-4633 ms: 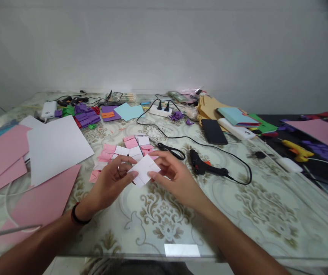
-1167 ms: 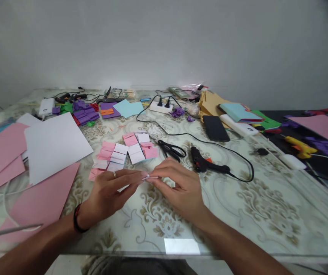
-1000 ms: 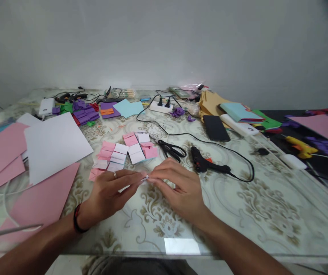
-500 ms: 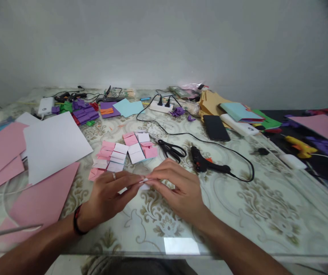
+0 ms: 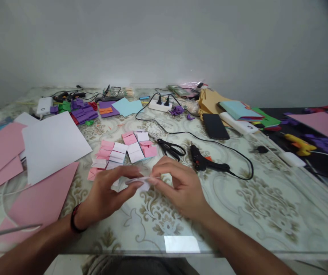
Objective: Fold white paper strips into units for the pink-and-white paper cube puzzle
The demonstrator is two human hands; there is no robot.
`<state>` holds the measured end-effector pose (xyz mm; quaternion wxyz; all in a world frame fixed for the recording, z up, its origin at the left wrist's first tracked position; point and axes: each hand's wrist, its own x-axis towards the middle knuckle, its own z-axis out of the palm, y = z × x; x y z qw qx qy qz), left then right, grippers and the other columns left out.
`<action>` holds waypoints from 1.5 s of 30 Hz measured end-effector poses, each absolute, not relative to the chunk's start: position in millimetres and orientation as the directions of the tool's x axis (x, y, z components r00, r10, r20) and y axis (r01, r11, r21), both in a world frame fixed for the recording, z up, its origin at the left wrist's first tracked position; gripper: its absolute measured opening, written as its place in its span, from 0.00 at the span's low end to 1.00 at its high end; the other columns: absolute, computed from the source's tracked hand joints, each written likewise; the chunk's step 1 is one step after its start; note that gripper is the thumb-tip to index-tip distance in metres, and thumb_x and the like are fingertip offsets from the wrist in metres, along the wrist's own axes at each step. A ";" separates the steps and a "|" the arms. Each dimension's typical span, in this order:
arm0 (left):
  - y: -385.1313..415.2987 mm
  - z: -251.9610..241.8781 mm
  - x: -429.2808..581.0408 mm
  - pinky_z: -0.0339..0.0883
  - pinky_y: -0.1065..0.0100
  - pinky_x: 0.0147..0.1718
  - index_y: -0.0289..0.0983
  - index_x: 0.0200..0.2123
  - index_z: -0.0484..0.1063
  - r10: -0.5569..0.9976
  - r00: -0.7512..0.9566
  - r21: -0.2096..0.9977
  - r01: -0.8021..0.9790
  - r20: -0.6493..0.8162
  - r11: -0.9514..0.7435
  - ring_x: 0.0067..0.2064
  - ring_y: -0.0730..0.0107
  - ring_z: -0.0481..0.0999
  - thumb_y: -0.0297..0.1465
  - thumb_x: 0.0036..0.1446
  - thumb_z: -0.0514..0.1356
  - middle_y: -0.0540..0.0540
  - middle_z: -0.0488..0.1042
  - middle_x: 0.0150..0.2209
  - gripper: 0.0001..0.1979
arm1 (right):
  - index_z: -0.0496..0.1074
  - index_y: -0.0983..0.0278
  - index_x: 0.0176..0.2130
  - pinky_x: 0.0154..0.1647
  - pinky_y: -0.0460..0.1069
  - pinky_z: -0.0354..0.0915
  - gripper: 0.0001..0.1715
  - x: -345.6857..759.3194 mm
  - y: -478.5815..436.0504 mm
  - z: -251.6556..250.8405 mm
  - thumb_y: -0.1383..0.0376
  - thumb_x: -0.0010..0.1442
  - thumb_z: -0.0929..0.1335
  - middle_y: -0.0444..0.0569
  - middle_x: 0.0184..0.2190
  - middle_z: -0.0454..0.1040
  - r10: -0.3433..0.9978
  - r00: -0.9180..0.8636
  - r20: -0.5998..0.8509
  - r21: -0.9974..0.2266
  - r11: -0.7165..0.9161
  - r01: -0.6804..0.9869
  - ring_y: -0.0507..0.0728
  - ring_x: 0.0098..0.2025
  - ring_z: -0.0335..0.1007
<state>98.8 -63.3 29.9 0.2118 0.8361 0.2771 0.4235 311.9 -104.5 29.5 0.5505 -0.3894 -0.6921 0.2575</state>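
Fingers (image 5: pixel 164 186) partly cover the small white paper (image 5: pixel 144 186) (itself blurred)

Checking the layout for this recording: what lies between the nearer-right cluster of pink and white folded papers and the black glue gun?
Black-handled scissors lie between the folded papers and the glue gun, as the head view shows.

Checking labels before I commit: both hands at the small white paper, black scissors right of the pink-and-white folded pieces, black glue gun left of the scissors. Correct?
One fix: the black glue gun lies right of the black scissors, not left, as the head view shows. The rest stands.
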 end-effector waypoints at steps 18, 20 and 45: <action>-57.3 32.8 97.6 0.70 0.77 0.28 0.39 0.31 0.84 0.802 0.510 0.812 0.298 0.310 -0.503 0.29 0.74 0.82 0.33 0.67 0.64 0.52 0.85 0.30 0.12 | 0.79 0.63 0.34 0.38 0.51 0.64 0.13 313.9 -97.5 25.0 0.56 0.64 0.73 0.46 0.30 0.77 0.992 -0.062 0.110 -0.983 0.117 0.139 0.56 0.34 0.70; -56.6 34.4 97.3 0.70 0.77 0.29 0.39 0.31 0.83 0.801 0.528 0.833 0.279 0.283 -0.478 0.30 0.74 0.82 0.33 0.68 0.63 0.51 0.86 0.30 0.13 | 0.78 0.63 0.33 0.38 0.51 0.64 0.14 314.9 -98.1 24.9 0.56 0.64 0.73 0.46 0.30 0.77 0.991 -0.062 0.121 -0.984 0.128 0.128 0.56 0.34 0.70; -56.1 36.2 96.1 0.65 0.75 0.29 0.37 0.32 0.79 0.727 0.639 0.815 0.265 0.252 -0.515 0.28 0.76 0.74 0.29 0.66 0.62 0.53 0.79 0.27 0.09 | 0.79 0.62 0.32 0.36 0.48 0.65 0.09 313.6 -99.1 28.5 0.63 0.65 0.73 0.44 0.29 0.79 0.943 -0.203 0.263 -0.921 0.308 0.238 0.53 0.32 0.73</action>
